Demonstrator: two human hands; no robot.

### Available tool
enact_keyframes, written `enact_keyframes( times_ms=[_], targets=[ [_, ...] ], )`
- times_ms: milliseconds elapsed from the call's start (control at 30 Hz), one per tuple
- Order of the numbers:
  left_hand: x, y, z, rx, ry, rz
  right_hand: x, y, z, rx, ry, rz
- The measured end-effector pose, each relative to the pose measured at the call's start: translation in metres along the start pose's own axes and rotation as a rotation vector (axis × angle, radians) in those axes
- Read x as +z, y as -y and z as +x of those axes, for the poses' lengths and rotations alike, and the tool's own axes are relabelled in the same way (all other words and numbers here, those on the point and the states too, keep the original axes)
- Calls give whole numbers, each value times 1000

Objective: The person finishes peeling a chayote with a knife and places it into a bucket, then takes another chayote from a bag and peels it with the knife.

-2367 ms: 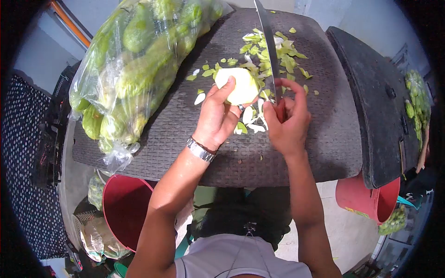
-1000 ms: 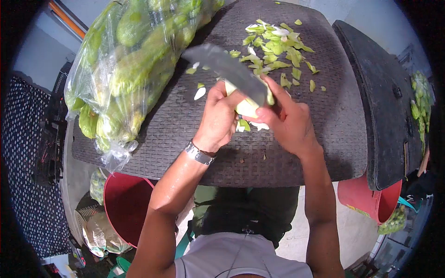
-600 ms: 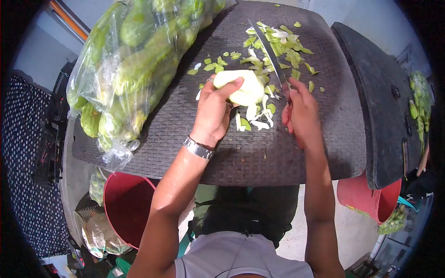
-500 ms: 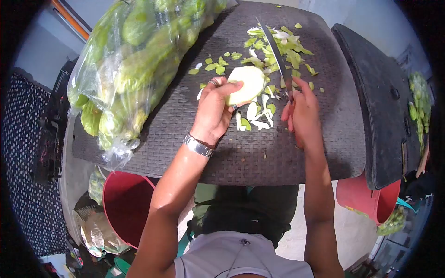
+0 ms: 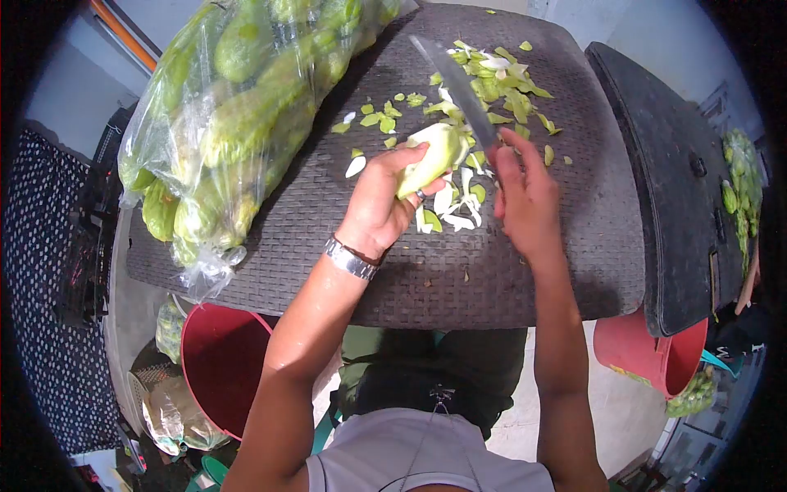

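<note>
Pale vegetable point(image 5: 433, 160) over the woven tabletop point(image 5: 320, 275), grasped in the left hand point(image 5: 385, 197). Rolled since a moment ago: broad pale face turned aside, greener flank showing, so a different side seems presented to the knife point(image 5: 461, 90). Right hand point(image 5: 529, 197) clenched on the knife, blade swung leftward, blurred. Peelings point(image 5: 518, 102) beyond. Plastic bag point(image 5: 238, 139) crowds the left; more room toward the tabletop's right edge

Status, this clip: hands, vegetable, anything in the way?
Left hand holding pale vegetable. Right hand gripping knife, blade blurred. Peelings scattered beneath; bag at left, clear of both hands.
</note>
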State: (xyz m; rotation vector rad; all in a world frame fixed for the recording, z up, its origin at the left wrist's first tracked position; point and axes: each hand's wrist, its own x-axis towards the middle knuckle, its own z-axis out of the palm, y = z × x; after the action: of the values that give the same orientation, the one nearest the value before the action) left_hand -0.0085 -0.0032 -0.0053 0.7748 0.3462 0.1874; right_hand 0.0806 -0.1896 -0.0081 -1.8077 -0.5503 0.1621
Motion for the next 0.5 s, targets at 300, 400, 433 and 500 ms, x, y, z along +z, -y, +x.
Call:
enact_keyframes(
  times_ms=[300,400,433,500],
  targets=[
    [-12,11,-1,-46,57,-49,15,19,-24,-283,149,-228],
    [-6,14,1,-13,-18,13,16,15,-24,-341,139,-236],
    [-4,14,-1,-6,-29,23,14,15,-23,-341,148,-258],
    [3,13,-4,-5,-59,0,13,16,-22,-332,167,-281]
  ],
)
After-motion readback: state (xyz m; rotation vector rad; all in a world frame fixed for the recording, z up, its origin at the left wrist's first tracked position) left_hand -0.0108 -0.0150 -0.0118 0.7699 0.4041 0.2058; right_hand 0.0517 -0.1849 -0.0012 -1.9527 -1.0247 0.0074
